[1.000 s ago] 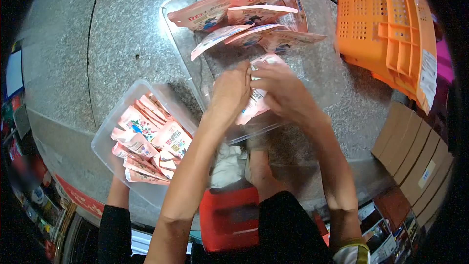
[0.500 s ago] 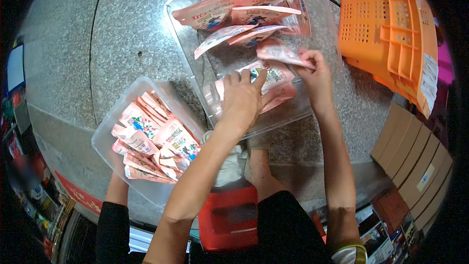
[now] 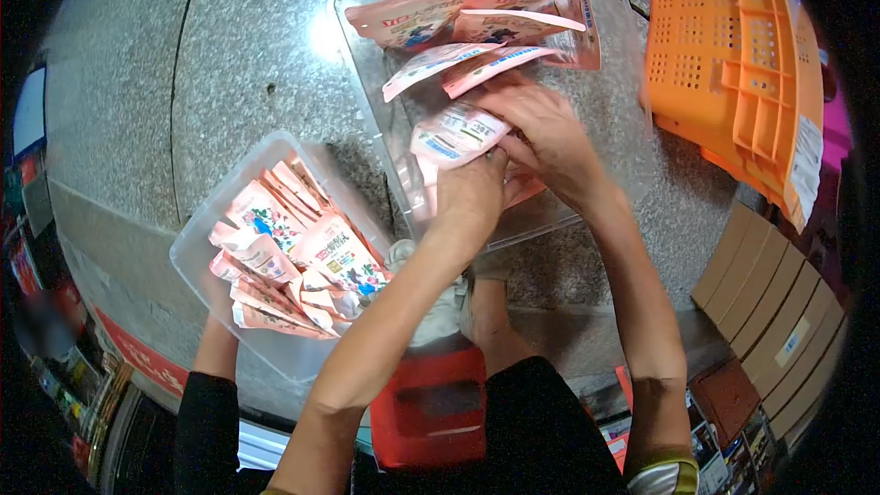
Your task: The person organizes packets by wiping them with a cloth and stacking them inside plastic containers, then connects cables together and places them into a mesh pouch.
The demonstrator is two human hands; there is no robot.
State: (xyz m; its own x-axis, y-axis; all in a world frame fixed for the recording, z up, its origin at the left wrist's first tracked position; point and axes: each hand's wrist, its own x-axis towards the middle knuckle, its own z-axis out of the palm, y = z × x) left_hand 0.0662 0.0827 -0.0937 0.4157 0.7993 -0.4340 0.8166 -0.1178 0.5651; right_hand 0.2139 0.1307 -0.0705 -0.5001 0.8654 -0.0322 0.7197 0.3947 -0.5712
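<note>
My left hand (image 3: pixel 472 192) is closed on the lower right of a pink printed pouch (image 3: pixel 449 137), inside a large clear plastic tub (image 3: pixel 632 128). My right hand (image 3: pixel 555 142) meets it from the right, with its fingers along the pouch's upper right edge, partly blurred. Under my left hand lies another pink pouch (image 3: pixel 527 188), mostly covered. Several similar pouches (image 3: pixel 412 23) stand on edge at the far side of this tub, just beyond my hands. Nearer, at lower left, a smaller clear tub (image 3: pixel 197 257) holds many pink pouches (image 3: pixel 335 252).
An orange perforated crate (image 3: pixel 706 64) stands right of the large tub. Below it are stacked flat cardboard pieces (image 3: pixel 770 312). A red object (image 3: pixel 426 403) sits between my legs. The tubs rest on a grey stone surface (image 3: pixel 247 37).
My right hand has moved left with a pouch and now meets my left hand. My left hand has turned from lying flat over the lower pouch to gripping. The view has shifted slightly.
</note>
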